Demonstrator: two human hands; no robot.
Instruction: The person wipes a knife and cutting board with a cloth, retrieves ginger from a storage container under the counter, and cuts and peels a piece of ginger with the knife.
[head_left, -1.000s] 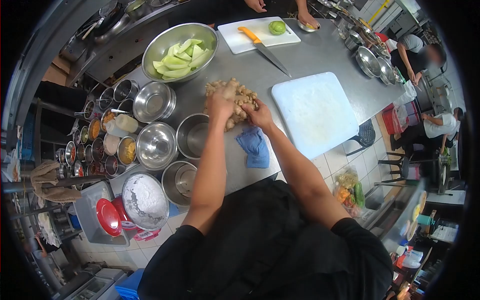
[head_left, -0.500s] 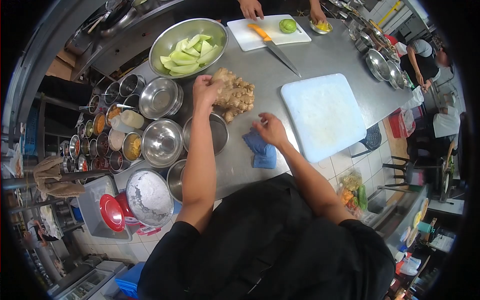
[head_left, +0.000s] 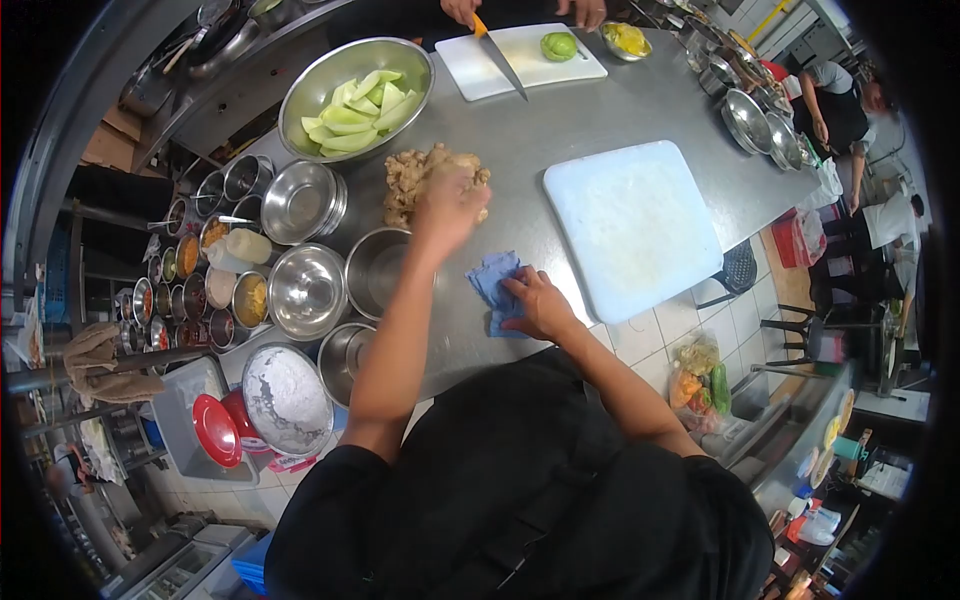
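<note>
A large knobbly piece of ginger (head_left: pixel 405 188) lies on the steel table near the big bowl. My left hand (head_left: pixel 450 212), smeared by motion, is over the ginger's near right side; whether its fingers touch it I cannot tell. Lower down, my right hand (head_left: pixel 543 305) has its fingers and thumb closed on the right edge of a crumpled blue cloth (head_left: pixel 493 282). To the right of that hand lies a bare white cutting board (head_left: pixel 635 230).
A steel bowl (head_left: pixel 428 95) holds pale green wedges. Across the table, a co-worker's hand holds an orange-handled knife (head_left: pixel 502 62) over a white board (head_left: pixel 455 60) with a green vegetable (head_left: pixel 558 46). Empty steel bowls (head_left: pixel 307 290) and a bowl of white powder (head_left: pixel 288 395) are at left.
My left hand has shifted right across the ginger, which now lies further left in view. My right hand has come down and closed on the cloth. The co-worker has picked up the knife.
</note>
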